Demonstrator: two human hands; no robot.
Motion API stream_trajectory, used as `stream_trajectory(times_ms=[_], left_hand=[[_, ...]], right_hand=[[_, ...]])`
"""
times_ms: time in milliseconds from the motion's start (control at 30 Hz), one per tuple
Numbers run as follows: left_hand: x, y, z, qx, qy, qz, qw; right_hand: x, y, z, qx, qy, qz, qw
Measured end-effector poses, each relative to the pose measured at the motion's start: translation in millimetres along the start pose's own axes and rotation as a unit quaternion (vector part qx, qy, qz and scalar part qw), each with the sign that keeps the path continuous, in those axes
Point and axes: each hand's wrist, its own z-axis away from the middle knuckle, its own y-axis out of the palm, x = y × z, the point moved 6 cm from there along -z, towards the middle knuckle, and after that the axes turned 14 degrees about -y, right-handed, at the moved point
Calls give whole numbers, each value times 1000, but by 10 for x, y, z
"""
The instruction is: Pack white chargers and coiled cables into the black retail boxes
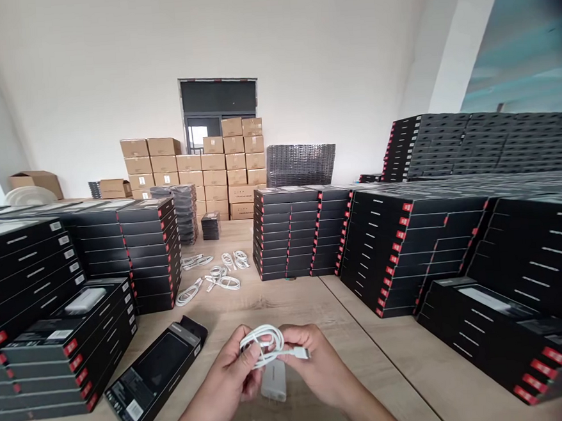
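A coiled white charging cable is held up between both hands over the table. My left hand pinches the left side of the coil, thumb in front. On the other side my right hand grips the cable close to its connector, which points right. Below the hands a white power adapter or power bank lies on the wood, partly covered by them. To the left of my left hand lies a black box, its top flap raised at the far end.
Tall stacks of black boxes with red tabs stand on both sides. Several coiled white cables lie farther back on the table. Cardboard cartons are piled near the wall, beside shrink-wrapped dark stacks.
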Motion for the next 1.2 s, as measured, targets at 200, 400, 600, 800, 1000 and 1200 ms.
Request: stream_trajectory(times_ms=[200, 400, 600, 800, 1000, 1200], left_hand=[[53, 15, -99, -35, 34, 35, 998], [67, 184, -94, -25, 23, -22, 999], [-166, -234, 162, -133, 10, -318, 939], [198, -351, 180, -120, -88, -439, 886], [192, -194, 22, -241, -30, -461, 853], [213, -211, -119, -256, 28, -128, 958]], right_hand=[[-119, 97, 43, -97, 10, -159, 982], [-302, 217, 35, -294, 68, -314, 900], [-400, -160, 49, -379, 44, -318, 868], [-485, -262, 67, -378, 50, -273, 883], [-499, -336, 53, -379, 60, -294, 875], [-487, -287, 82, -378, 63, -188, 904]])
